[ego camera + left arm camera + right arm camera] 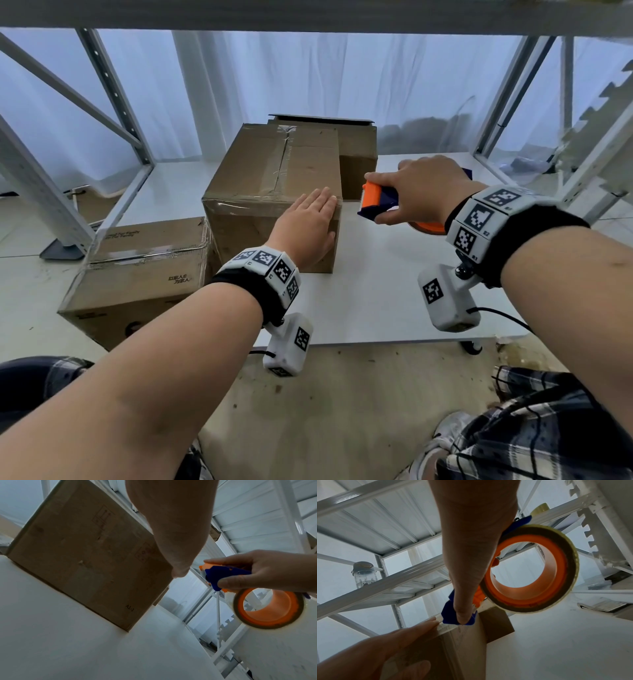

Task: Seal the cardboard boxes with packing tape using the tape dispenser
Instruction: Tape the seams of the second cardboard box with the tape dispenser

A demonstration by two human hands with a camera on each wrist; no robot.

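Note:
A large cardboard box (270,178) stands on the white shelf board (376,301), with clear tape along its top seam and front edge. My left hand (310,226) lies flat with straight fingers on the box's near right corner, thumb down the front face (89,561). My right hand (421,192) grips the blue and orange tape dispenser (380,200) just right of that corner. The nose of the dispenser (458,615) sits at the box edge beside my left fingertips (429,622). The tape roll (532,573) hangs below my right palm, and the tape roll (269,608) shows in the left wrist view.
A second taped box (144,274) stands lower at the left. Another box (352,154) sits behind the large one. White rack posts (113,89) frame the shelf, with an upper shelf overhead. A clear jar (364,574) stands on a neighbouring rack.

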